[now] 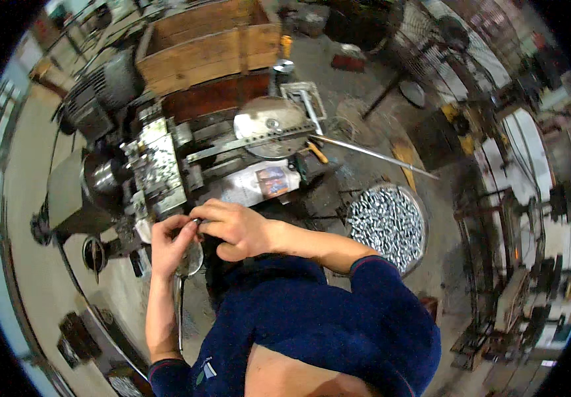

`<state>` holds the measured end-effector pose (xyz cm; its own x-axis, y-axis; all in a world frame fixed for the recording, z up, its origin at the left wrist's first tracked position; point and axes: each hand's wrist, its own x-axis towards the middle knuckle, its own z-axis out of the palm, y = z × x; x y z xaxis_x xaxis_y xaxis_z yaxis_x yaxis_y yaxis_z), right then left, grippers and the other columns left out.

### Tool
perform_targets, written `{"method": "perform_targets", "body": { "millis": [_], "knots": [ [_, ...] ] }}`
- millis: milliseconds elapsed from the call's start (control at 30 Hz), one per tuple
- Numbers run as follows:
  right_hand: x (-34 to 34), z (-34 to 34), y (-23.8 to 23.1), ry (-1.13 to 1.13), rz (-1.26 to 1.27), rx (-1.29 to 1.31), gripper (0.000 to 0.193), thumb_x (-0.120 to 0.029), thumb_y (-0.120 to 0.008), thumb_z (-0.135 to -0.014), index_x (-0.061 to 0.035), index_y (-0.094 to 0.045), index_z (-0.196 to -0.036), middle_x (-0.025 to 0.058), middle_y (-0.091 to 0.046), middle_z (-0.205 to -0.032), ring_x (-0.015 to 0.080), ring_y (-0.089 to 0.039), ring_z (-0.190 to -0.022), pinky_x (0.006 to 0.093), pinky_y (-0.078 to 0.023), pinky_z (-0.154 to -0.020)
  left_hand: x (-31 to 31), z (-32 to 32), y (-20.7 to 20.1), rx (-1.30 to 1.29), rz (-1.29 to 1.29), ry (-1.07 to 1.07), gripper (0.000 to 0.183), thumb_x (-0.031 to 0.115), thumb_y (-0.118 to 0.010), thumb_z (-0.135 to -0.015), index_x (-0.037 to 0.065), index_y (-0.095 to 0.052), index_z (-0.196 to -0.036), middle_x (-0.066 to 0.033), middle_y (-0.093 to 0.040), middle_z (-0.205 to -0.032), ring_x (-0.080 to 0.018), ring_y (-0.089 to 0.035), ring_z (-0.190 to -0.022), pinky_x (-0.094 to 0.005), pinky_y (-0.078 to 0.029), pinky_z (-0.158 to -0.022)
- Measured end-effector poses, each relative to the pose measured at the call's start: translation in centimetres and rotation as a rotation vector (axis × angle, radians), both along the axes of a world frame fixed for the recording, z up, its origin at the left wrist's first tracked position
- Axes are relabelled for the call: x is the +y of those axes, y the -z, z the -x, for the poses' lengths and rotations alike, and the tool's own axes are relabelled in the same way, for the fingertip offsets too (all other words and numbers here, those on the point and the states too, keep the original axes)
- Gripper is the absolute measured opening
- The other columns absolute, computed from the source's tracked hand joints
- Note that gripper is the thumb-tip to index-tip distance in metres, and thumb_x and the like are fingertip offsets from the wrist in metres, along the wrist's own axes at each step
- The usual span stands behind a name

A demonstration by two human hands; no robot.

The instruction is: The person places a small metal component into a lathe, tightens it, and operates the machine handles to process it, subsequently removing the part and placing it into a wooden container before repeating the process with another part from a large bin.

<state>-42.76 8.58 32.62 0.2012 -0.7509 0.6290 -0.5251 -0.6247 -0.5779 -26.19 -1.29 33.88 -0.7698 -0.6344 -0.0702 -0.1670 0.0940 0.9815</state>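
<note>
My left hand and my right hand meet just in front of the lathe-like machine. Between their fingertips is a small metal part, mostly covered by the fingers. Both hands are closed in a pinch around it. Right beyond them lies the machine's carriage, strewn with metal chips. Below the hands, a round shiny metal dish or scoop shows beside my left wrist. To the right of my right forearm stands a round container full of short shiny metal pieces.
The machine's chuck and motor are at the left. A perforated bar crosses a round metal plate. Behind stands a wooden crate. A long metal rod points right, near a yellow-handled tool.
</note>
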Motion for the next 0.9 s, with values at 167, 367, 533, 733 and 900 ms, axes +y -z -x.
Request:
{"method": "perform_targets", "body": {
  "millis": [167,367,533,733,900],
  "knots": [
    [-1.2,-0.6,-1.1,-0.025,-0.094,0.193,0.035,-0.018,-0.057,-0.059,0.0003,-0.060,-0.088,0.0181,-0.054,-0.103,0.0346,-0.051,-0.089,0.0402,-0.045,-0.077,-0.7,-1.6,-0.3,-0.120,0.136,-0.043,0.023,0.016,-0.064,-0.074,-0.006,-0.062,-0.081,-0.0070,-0.064,-0.071,-0.0096,-0.059,-0.068,-0.0255,-0.047,-0.063],
    [-3.5,-1.6,-3.5,-0.123,-0.128,0.242,0.024,-0.017,-0.059,-0.058,-0.0029,-0.060,-0.077,0.0137,-0.056,-0.092,0.0309,-0.052,-0.081,0.0393,-0.046,-0.069,-1.8,-3.3,-1.8,-0.081,0.058,-0.040,0.027,0.021,-0.065,-0.074,-0.005,-0.063,-0.079,-0.0066,-0.063,-0.068,-0.0091,-0.058,-0.064,-0.0252,-0.046,-0.058],
    [-5.9,-2.7,-5.4,-0.225,-0.126,0.336,0.027,-0.018,-0.060,-0.058,-0.0032,-0.063,-0.081,0.0135,-0.057,-0.092,0.0308,-0.054,-0.084,0.0393,-0.047,-0.071,-3.0,-5.3,-2.2,0.007,0.029,-0.039,0.021,0.017,-0.064,-0.076,-0.004,-0.062,-0.077,-0.0030,-0.059,-0.063,-0.0069,-0.054,-0.057,-0.0240,-0.044,-0.053],
    [-10.7,-4.2,-6.7,-0.296,-0.086,0.446,0.023,-0.019,-0.062,-0.056,-0.0065,-0.066,-0.075,0.0095,-0.059,-0.083,0.0301,-0.055,-0.080,0.0400,-0.048,-0.068,-5.2,-9.9,-4.5,-0.075,0.198,0.002,0.027,0.017,-0.063,-0.079,-0.002,-0.059,-0.098,-0.0029,-0.060,-0.071,-0.0086,-0.054,-0.068,-0.0262,-0.044,-0.062],
    [-18.8,-5.6,-5.8,-0.022,-0.143,0.768,0.027,-0.019,-0.063,-0.054,-0.0099,-0.070,-0.078,0.0090,-0.062,-0.088,0.0276,-0.055,-0.087,0.0381,-0.045,-0.081,-7.0,-20.6,-2.9,-0.293,0.486,-0.546,0.030,0.013,-0.060,-0.080,-0.001,-0.058,-0.106,-0.0077,-0.061,-0.073,-0.0131,-0.056,-0.063,-0.0276,-0.046,-0.060]
  ]
}}
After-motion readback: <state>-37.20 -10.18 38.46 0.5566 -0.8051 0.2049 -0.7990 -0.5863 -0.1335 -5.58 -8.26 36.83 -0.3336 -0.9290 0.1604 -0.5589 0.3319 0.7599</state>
